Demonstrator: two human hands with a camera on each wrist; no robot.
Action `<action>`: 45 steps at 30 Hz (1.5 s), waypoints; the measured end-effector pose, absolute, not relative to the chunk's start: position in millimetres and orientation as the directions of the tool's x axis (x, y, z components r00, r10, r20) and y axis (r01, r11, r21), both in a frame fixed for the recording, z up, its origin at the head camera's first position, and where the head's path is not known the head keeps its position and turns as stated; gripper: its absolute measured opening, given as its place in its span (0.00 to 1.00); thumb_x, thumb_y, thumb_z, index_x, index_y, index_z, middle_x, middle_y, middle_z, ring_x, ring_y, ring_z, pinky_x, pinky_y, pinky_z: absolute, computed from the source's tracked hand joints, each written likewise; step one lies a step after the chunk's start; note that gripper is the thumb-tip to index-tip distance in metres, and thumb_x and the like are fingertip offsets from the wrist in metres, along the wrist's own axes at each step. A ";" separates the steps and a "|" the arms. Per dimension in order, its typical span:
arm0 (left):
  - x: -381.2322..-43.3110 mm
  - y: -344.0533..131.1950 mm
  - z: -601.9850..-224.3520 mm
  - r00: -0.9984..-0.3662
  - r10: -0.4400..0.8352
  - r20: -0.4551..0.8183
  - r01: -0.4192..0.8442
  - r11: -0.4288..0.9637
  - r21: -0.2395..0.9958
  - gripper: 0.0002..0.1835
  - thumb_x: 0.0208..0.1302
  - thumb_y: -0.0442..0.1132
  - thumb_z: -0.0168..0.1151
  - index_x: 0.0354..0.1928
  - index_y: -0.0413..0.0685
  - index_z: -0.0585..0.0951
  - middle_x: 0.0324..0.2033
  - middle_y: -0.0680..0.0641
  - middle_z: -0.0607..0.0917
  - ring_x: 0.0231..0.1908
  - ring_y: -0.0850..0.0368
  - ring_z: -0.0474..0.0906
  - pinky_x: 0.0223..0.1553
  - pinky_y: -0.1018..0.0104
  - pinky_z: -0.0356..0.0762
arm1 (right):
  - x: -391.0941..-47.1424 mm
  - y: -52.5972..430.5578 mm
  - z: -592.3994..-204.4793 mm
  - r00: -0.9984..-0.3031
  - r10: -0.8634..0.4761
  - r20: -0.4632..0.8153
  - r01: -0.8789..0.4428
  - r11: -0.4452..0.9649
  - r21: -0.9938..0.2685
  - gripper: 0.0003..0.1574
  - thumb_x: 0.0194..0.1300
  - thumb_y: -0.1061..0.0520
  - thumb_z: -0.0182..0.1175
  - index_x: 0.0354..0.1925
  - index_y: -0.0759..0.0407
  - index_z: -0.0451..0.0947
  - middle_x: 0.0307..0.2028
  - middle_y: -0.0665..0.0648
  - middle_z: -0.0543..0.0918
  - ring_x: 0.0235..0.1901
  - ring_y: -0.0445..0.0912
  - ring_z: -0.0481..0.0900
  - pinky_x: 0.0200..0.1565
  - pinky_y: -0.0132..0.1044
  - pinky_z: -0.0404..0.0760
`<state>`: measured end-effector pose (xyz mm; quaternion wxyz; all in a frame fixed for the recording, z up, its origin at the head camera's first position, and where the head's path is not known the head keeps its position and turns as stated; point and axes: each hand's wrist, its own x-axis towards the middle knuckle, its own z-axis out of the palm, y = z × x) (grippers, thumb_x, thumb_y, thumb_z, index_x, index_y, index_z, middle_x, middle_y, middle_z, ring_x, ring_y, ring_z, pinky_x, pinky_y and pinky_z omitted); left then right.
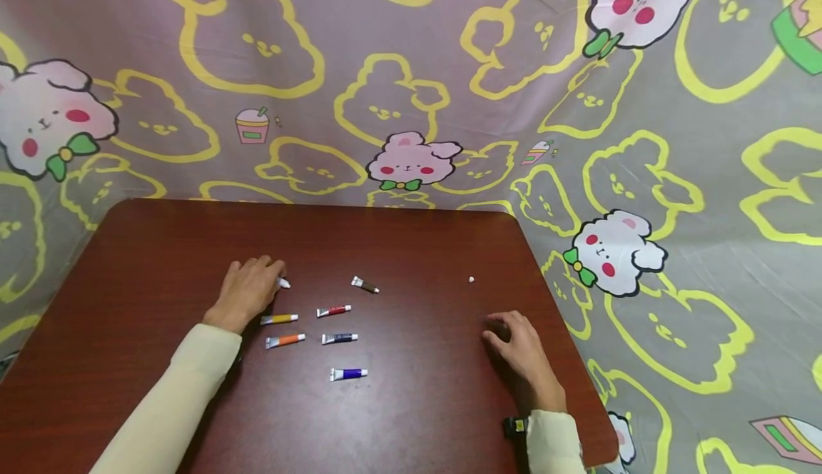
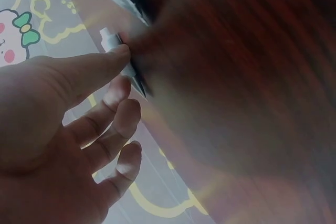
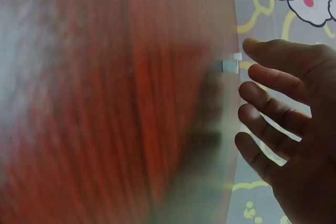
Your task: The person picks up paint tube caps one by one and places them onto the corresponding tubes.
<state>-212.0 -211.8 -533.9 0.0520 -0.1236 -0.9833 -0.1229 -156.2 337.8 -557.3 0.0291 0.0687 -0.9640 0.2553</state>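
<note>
On the left of the table, my left hand [image 1: 252, 290] pinches a small white paint tube [image 2: 113, 41] between thumb and index finger. Its white end [image 1: 284, 283] pokes out past the fingers in the head view; the hand hides the rest. Just nearer to me lie a yellow paint tube [image 1: 279, 319] and an orange paint tube [image 1: 285, 340]. My right hand [image 1: 521, 345] rests low over the table's right side, fingers loosely bent and holding nothing. Beyond its fingertips is a tiny white piece [image 1: 472, 279], too small to make out clearly.
Right of the left hand lie a brown tube [image 1: 365, 285], a red tube [image 1: 334, 310], a dark blue tube [image 1: 340, 338] and a violet tube [image 1: 349, 374]. The brown wooden table [image 1: 424, 424] ends against a patterned cloth [image 1: 308, 117] behind and at the right.
</note>
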 end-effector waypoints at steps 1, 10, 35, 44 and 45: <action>-212.1 -211.9 -533.7 -0.964 0.228 0.134 0.254 0.940 0.229 0.07 0.70 0.34 0.71 0.44 0.47 0.82 0.39 0.40 0.85 0.42 0.37 0.82 0.43 0.44 0.70 | -156.0 338.8 -557.8 -0.990 -0.113 0.082 -0.139 0.862 -0.487 0.25 0.69 0.53 0.76 0.61 0.57 0.85 0.54 0.59 0.86 0.56 0.58 0.81 0.60 0.61 0.79; -211.4 -211.7 -532.8 -0.964 0.227 0.136 0.253 0.941 0.222 0.06 0.68 0.33 0.71 0.39 0.47 0.81 0.36 0.41 0.83 0.40 0.38 0.81 0.41 0.44 0.69 | -156.8 343.0 -561.8 -0.995 -0.091 0.049 -0.104 0.877 -0.470 0.22 0.69 0.54 0.76 0.58 0.58 0.87 0.46 0.56 0.85 0.48 0.53 0.82 0.55 0.56 0.80; -201.2 -196.4 -515.7 -0.935 0.272 0.227 0.317 0.929 0.192 0.06 0.69 0.38 0.74 0.41 0.48 0.84 0.40 0.43 0.89 0.44 0.39 0.82 0.42 0.45 0.71 | -161.4 317.6 -549.2 -0.979 -0.159 0.127 -0.199 0.880 -0.432 0.05 0.70 0.55 0.74 0.43 0.50 0.87 0.38 0.48 0.90 0.41 0.47 0.82 0.48 0.51 0.80; -192.1 -176.7 -505.3 -0.909 0.339 0.242 0.388 0.900 0.200 0.08 0.68 0.39 0.77 0.40 0.51 0.84 0.34 0.49 0.91 0.41 0.44 0.80 0.40 0.49 0.68 | -165.9 282.3 -545.4 -0.966 -0.209 0.154 -0.257 0.855 -0.451 0.07 0.69 0.56 0.74 0.45 0.51 0.87 0.38 0.48 0.90 0.40 0.46 0.83 0.46 0.49 0.80; -191.3 -174.7 -504.8 -0.902 0.348 0.257 0.401 0.895 0.196 0.08 0.67 0.39 0.77 0.39 0.52 0.84 0.34 0.49 0.91 0.40 0.45 0.80 0.40 0.50 0.68 | -166.3 278.0 -545.4 -0.962 -0.219 0.163 -0.270 0.850 -0.452 0.07 0.69 0.56 0.74 0.45 0.51 0.87 0.38 0.48 0.90 0.40 0.46 0.83 0.45 0.48 0.81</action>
